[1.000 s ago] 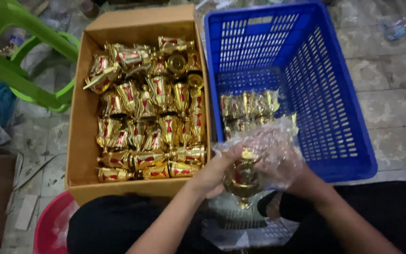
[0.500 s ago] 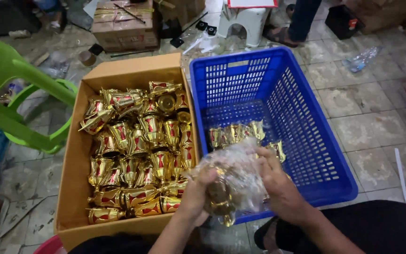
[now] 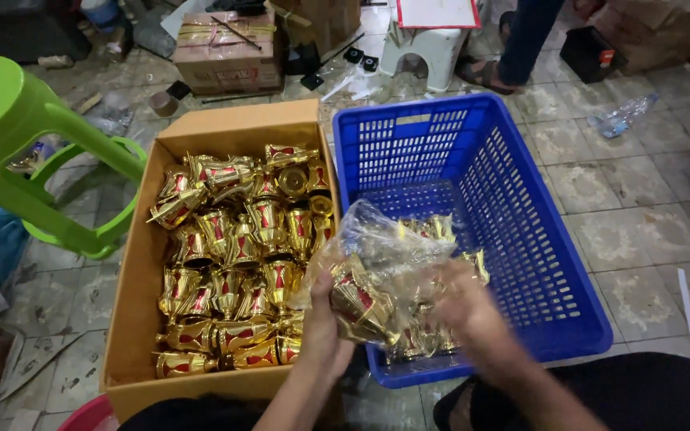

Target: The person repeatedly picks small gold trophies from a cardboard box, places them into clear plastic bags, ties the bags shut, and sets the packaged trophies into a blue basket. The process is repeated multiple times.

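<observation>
Hands [image 3: 325,327] grip gold lantern [image 3: 358,302] (inside clear bag [image 3: 385,247]) — over blue crate [image 3: 553,263].

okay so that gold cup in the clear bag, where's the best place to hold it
Probably around its body, from the left and below, as the left hand does: the gold cup lies tilted, its widest part facing that hand. The right hand sits on the clear bag, whose loose film gives no firm hold.

Green plastic stool [image 3: 17,136] on tiled floor [image 3: 640,215]; behind it, taped cardboard box [image 3: 228,52]; farther right of stool, white step stool [image 3: 421,52], crumpled clear bottle [image 3: 620,120], a standing person's sandalled foot [image 3: 485,74].
</observation>
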